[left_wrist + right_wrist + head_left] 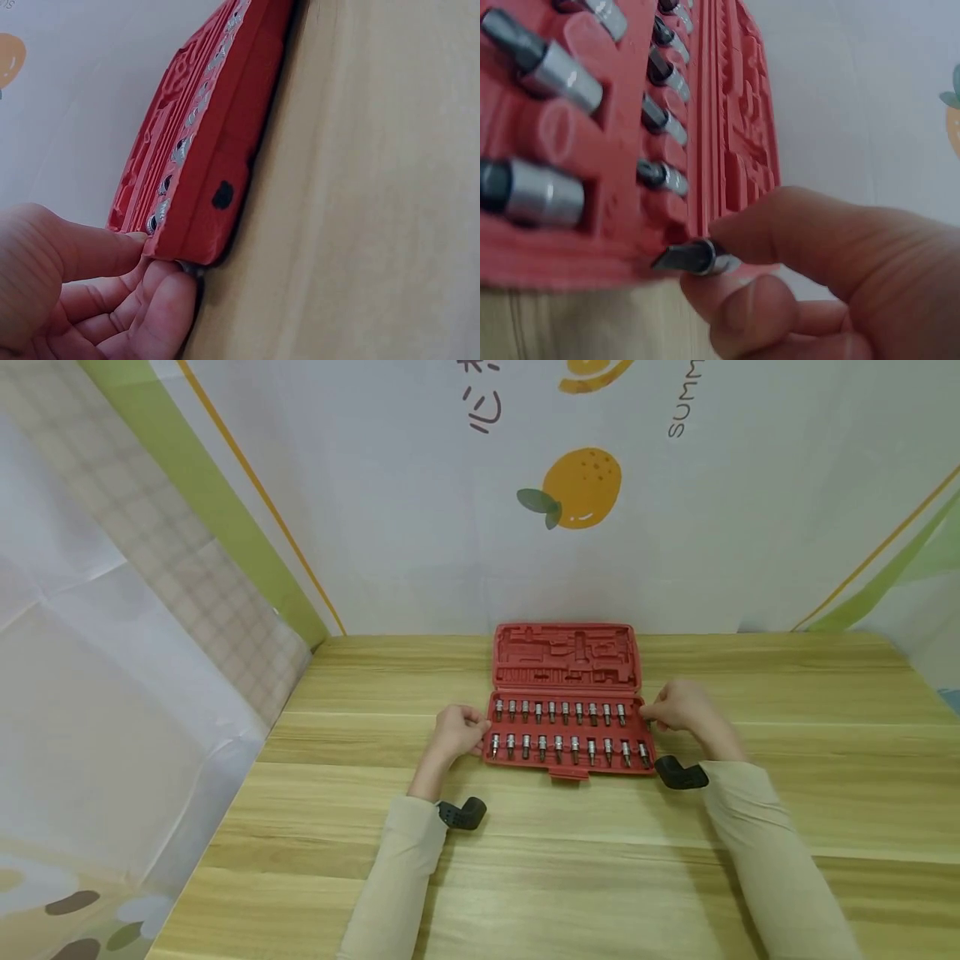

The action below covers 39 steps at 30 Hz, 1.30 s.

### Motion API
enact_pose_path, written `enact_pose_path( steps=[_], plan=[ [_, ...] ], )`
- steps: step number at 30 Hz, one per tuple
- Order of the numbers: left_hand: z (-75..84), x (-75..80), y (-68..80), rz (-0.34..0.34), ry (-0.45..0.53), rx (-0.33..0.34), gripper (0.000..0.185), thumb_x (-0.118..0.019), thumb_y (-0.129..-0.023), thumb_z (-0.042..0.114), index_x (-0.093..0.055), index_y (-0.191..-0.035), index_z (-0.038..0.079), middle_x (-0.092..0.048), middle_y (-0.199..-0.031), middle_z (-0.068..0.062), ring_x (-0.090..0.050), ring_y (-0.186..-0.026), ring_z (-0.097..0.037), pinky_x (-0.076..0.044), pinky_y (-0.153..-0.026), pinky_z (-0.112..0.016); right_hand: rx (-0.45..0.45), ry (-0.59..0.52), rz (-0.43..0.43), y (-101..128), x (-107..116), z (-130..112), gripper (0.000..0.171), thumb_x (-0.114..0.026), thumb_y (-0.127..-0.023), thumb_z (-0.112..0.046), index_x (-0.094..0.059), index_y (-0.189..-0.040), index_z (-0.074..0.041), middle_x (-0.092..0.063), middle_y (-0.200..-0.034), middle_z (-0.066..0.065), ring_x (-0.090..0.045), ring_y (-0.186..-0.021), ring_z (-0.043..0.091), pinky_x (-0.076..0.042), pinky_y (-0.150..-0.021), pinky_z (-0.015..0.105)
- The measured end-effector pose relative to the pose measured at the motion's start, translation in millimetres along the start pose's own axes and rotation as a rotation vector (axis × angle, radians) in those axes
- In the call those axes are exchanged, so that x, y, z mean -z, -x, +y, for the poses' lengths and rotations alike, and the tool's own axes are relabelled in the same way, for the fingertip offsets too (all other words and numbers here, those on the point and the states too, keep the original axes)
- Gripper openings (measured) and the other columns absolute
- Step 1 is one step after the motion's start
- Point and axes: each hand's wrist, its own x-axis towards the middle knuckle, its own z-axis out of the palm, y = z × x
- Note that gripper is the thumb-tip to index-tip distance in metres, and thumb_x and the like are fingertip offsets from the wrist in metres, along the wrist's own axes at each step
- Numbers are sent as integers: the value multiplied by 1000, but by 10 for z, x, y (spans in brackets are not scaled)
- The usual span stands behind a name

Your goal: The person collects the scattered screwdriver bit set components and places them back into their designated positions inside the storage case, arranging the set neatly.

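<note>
An open red plastic case [570, 723] lies on the table, with two rows of silver bit sockets [558, 744] in its near half. My left hand [457, 732] grips the case's left end; in the left wrist view its thumb [101, 251] lies on the rim and its fingers curl against the end wall. At the right end, my right hand [684, 710] pinches one bit socket [697, 257] between thumb and fingers. The dark tip of that socket points over the case's edge, beside the back row. Its far end is hidden by the fingers.
The case's raised lid [567, 657], with moulded recesses, stands at the back near a white printed cloth [420, 527]. Wood-grain table surface [570, 877] spreads in front and to both sides. Black wrist mounts [463, 813] sit by both cuffs.
</note>
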Motion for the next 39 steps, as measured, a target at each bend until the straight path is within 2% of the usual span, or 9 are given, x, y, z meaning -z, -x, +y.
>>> enact_pose_path(
  steps=[5, 16, 22, 27, 34, 39],
  plan=[
    [-4, 0, 0, 5, -1, 3, 13, -59, -92, 6, -65, -92, -5, -62, -68, -10, -57, -50, -12, -56, -51, -26, 7, 9, 11, -80, -49, -54, 46, -59, -89, -23, -52, -46, -11, -38, -41, -6, -30, -41, 8, -27, -44, 23],
    [3, 2, 12, 4, -7, -10, 13, -58, -92, 6, -66, -92, -5, -63, -69, -11, -57, -50, -13, -56, -51, -27, -1, 32, 40, -160, -87, -148, 39, -62, -86, -16, -54, -48, -9, -50, -44, 0, -35, -40, 8, -29, -43, 21],
    [8, 9, 20, 1, -5, -15, 13, -58, -92, 6, -65, -92, -5, -62, -68, -11, -57, -50, -13, -56, -51, -27, -32, 94, 54, -165, -91, -221, 36, -59, -82, -11, -47, -49, -12, -46, -44, -1, -41, -42, 10, -33, -45, 22],
    [-1, 13, 15, -6, 1, -16, 13, -58, -93, 6, -65, -92, -5, -61, -67, -10, -57, -49, -13, -56, -50, -26, -46, 123, 75, -158, -91, -286, 27, -60, -81, -4, -48, -57, -8, -47, -48, 2, -43, -43, 13, -35, -44, 23],
    [0, 8, 11, -4, 1, -18, 13, -58, -92, 6, -65, -92, -6, -62, -68, -10, -57, -50, -13, -56, -50, -27, -60, 255, 70, -200, -88, -377, 8, -63, -80, -2, -58, -75, 2, -62, -75, 17, -53, -61, 22, -44, -48, 32],
    [-3, 11, 0, -6, -4, -17, 13, -58, -92, 6, -65, -92, -5, -62, -69, -10, -57, -50, -13, -56, -50, -26, -85, 336, 67, -256, -117, -417, 6, -57, -84, 0, -61, -81, 3, -64, -85, 22, -56, -66, 24, -50, -49, 37]
  ],
)
